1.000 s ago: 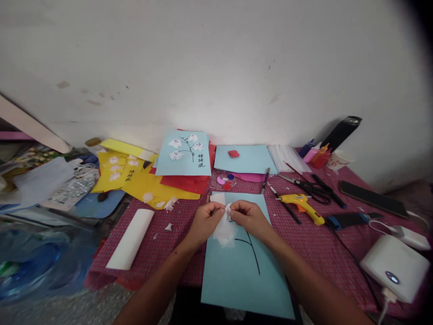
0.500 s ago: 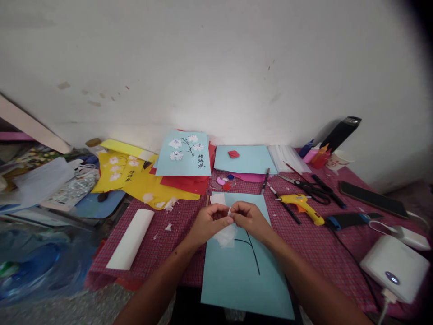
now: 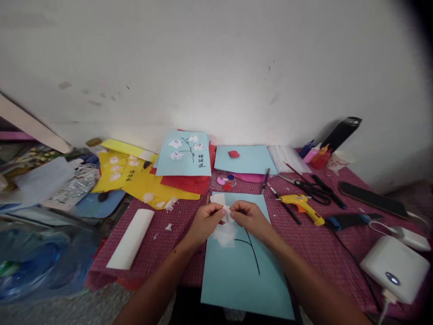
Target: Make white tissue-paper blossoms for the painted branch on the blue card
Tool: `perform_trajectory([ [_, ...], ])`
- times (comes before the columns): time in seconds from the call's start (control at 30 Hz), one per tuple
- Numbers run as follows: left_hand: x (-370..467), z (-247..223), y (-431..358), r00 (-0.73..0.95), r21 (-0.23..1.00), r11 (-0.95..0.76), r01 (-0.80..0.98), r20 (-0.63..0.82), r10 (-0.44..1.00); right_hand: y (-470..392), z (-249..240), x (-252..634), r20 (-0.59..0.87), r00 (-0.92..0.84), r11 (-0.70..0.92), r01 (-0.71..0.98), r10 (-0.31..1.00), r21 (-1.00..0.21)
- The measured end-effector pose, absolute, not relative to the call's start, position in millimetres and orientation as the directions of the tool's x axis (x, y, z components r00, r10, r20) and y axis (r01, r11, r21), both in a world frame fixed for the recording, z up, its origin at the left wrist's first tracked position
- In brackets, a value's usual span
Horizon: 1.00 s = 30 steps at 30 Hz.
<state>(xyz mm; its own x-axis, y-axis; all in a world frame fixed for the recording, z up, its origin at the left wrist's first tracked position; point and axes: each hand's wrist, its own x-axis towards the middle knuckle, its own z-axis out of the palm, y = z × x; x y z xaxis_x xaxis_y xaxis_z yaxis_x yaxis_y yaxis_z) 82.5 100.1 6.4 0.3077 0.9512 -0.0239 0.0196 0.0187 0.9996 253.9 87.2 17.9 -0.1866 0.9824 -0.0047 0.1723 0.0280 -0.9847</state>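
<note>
You hold a small white tissue piece (image 3: 227,214) between your two hands, above the upper part of a light blue sheet (image 3: 243,282); you can't tell from here whether it touches the paper. Your left hand (image 3: 207,221) pinches it from one side, thumb against fingers, and your right hand (image 3: 251,219) pinches it from the other, with the fingertips of both close together. Just below your fingers, a loose cluster of thin white tissue (image 3: 224,237) lies on the sheet, beside a drawn black stem (image 3: 253,253). Past your hands, a white paper strip (image 3: 217,198) lies at the sheet's upper left corner. Left of the sheet, a long folded white paper (image 3: 131,239) and a torn white scrap (image 3: 168,227) rest on the red checked tablecloth (image 3: 169,257). To the right you have a yellow glue gun (image 3: 301,205), with black-handled scissors (image 3: 318,193) just beyond it and a white power bank (image 3: 394,266) nearer you. Toward the wall, a blue flower picture (image 3: 182,168) with white blossoms lies on red paper (image 3: 191,181).
</note>
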Motion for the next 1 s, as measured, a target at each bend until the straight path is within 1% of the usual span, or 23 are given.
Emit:
perform_trajectory([
  [0.13, 81, 1, 102, 0.275, 0.999, 0.035, -0.010, -0.031, 0.961, 83, 19, 253, 0.122, -0.204, 0.171, 0.242, 0.971, -0.955],
  [0.23, 81, -1, 102, 0.273, 0.998, 0.040, -0.043, -0.027, 0.962, 80, 21, 250, 0.211, -0.223, 0.283, 0.366, 0.952, -0.887],
  [0.33, 82, -1, 102, 0.273, 0.997, 0.049, -0.066, -0.029, 0.962, 80, 19, 248, 0.265, -0.210, 0.333, 0.446, 0.941, -0.831],
  [0.5, 83, -4, 103, 0.267, 0.992, 0.078, -0.096, -0.050, 0.962, 82, 13, 249, 0.253, -0.134, 0.286, 0.492, 0.958, -0.822],
  [0.73, 80, -2, 102, 0.248, 1.000, 0.014, -0.002, -0.013, 0.969, 85, 9, 252, 0.227, -0.056, 0.226, 0.474, 0.972, -0.851],
  [1.0, 81, -3, 103, 0.252, 0.998, 0.041, -0.044, -0.028, 0.967, 87, 6, 252, 0.187, -0.034, 0.186, 0.361, 0.982, -0.914],
])
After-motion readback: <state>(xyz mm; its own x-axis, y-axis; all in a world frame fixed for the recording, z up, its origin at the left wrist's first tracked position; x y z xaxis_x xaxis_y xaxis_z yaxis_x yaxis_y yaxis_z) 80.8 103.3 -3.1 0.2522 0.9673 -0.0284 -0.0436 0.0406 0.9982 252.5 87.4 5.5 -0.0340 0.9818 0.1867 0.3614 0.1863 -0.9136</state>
